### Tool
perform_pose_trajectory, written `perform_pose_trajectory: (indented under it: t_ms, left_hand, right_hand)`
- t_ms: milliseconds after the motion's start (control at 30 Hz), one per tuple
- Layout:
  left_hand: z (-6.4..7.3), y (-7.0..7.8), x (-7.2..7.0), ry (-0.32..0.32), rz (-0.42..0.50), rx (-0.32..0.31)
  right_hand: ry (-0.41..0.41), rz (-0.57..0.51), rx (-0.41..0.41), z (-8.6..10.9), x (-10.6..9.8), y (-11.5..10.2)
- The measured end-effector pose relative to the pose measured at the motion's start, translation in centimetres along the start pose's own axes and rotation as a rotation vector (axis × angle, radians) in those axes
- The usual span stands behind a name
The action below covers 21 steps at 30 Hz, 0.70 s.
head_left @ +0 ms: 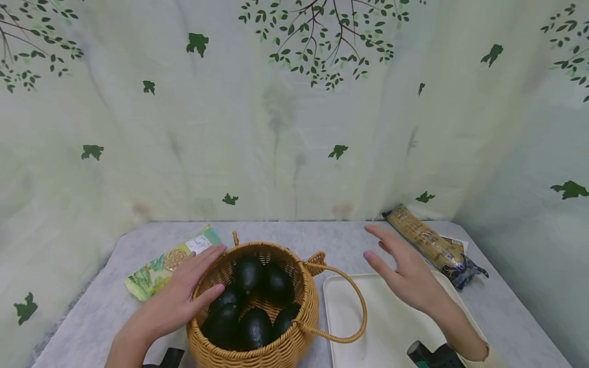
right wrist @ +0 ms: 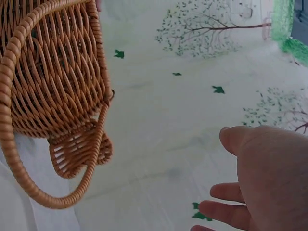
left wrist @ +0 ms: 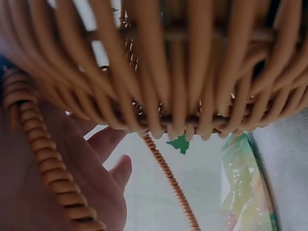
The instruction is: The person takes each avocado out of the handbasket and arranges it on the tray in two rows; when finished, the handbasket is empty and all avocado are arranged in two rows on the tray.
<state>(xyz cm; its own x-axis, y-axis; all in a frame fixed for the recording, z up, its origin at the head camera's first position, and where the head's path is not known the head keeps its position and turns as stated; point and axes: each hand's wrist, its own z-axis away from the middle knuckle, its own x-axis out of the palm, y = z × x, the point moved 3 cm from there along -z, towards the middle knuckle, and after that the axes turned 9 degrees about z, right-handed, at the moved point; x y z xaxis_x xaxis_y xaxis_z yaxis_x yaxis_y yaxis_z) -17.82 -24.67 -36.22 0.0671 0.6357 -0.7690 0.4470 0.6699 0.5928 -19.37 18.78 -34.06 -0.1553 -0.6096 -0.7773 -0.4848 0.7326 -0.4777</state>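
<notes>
Left hand (head_left: 184, 291) wide at basket (head_left: 285, 352); right hand (head_left: 405, 273) wide, across open gap.
Handle (head_left: 364, 306) overhangs tray (head_left: 386, 312) edge, pointing right; basket faces up.

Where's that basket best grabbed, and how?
Probably by the handle on its right, with the right hand coming from the right: its open loop juts outward toward the tray. The left hand, opposite, could steady the basket.

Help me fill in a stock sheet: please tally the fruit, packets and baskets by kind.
Dark fruits: 6 visible; any underneath can't be seen
Green packet: 1
Long golden packet: 1
Wicker basket: 1
Total: 9
</notes>
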Motion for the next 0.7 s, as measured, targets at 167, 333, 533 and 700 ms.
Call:
perform_pose_trajectory:
  t_ms: [167,333,533,700]
  left_hand:
    - [0.0,-0.2,0.2,0.007,0.009,0.007]
    - [0.0,-0.3,0.4,0.013,0.018,0.025]
    - [-0.1,-0.3,0.4,0.022,0.030,0.042]
    - [-0.1,-0.3,0.4,0.021,0.045,0.050]
  right_hand:
    - [-0.001,-0.040,-0.054,-0.8,1.4,-1.0]
    - [-0.016,-0.091,-0.075,-1.4,2.0,-2.1]
    - [-0.022,-0.122,-0.101,-2.3,2.4,-3.5]
    - [-0.044,-0.165,-0.141,-3.3,3.0,-4.9]
